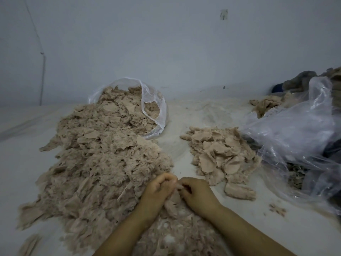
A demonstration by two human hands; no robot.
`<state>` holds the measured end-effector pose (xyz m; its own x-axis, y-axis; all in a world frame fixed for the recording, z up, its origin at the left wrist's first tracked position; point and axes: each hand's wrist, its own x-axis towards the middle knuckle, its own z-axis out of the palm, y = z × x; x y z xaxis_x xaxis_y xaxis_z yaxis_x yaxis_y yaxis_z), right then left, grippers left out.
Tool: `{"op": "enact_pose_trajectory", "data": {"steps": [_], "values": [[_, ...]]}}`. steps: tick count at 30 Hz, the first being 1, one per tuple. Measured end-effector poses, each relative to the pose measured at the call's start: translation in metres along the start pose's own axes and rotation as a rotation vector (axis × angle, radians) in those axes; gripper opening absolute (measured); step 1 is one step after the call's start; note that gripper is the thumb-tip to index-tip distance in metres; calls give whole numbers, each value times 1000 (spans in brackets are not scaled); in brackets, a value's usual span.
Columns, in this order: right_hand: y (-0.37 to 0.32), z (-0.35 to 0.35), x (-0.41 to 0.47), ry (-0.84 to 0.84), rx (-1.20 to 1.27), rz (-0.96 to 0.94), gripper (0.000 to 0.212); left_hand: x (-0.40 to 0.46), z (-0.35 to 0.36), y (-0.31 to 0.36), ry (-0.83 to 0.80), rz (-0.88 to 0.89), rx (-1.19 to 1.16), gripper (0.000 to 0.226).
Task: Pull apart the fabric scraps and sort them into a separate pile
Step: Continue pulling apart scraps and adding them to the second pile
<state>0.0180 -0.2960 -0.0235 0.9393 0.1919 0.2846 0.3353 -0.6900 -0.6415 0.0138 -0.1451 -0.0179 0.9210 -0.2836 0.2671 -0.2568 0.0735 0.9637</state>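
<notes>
A big heap of beige fluffy fabric scraps (96,163) spreads over the left and near part of the white surface. A smaller separate pile of flatter scraps (219,154) lies to the right. Close to me, at the near edge of the big heap, my left hand (158,189) and my right hand (197,193) meet with fingers curled. Together they pinch a small fabric scrap (178,185) between their fingertips.
A clear plastic bag (155,108) full of scraps lies open behind the big heap. A large crumpled clear bag (299,133) covers dark cloth at the right. Loose bits (276,209) lie near it. A pale wall closes the back.
</notes>
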Motion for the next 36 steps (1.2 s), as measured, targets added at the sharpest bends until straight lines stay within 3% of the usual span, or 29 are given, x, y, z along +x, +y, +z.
{"op": "enact_pose_trajectory", "data": {"steps": [2, 6, 7, 10, 14, 16, 17, 20, 23, 26, 29, 31, 36], "values": [[2, 0, -2, 121, 171, 74, 13, 2, 2, 0, 54, -37, 125, 26], [9, -11, -9, 98, 580, 194, 24, 4, -1, -8, 57, 53, 646, 14], [10, -12, -9, 112, 680, 210, 27, 4, -1, -10, 45, 104, 693, 22], [9, -15, -9, 177, 896, 269, 28, 3, -4, -9, 10, 143, 644, 28], [7, -15, -9, 179, 1071, 336, 29, 0, -5, -5, -24, 22, 333, 32], [7, -14, -10, 143, 1056, 304, 9, 0, -7, -7, 0, 25, 304, 33], [8, -15, -11, 124, 1028, 280, 14, 1, -8, -8, 7, 29, 301, 33], [11, -14, -14, 61, 808, 119, 54, 1, -7, -7, -1, 4, 250, 35], [8, -11, -16, 111, 415, -16, 57, -1, -8, -3, -63, -57, 110, 29], [5, -10, -14, 213, 208, -97, 49, -4, -8, 2, -153, -64, 65, 27], [5, -13, -13, 268, 216, -128, 20, -3, -5, 1, -112, -78, 64, 34], [5, -13, -13, 226, 272, -82, 22, -3, -3, 2, -67, -89, 50, 36], [6, -15, -10, 278, 713, 196, 26, -2, -2, 2, -27, -80, 16, 33]]}}
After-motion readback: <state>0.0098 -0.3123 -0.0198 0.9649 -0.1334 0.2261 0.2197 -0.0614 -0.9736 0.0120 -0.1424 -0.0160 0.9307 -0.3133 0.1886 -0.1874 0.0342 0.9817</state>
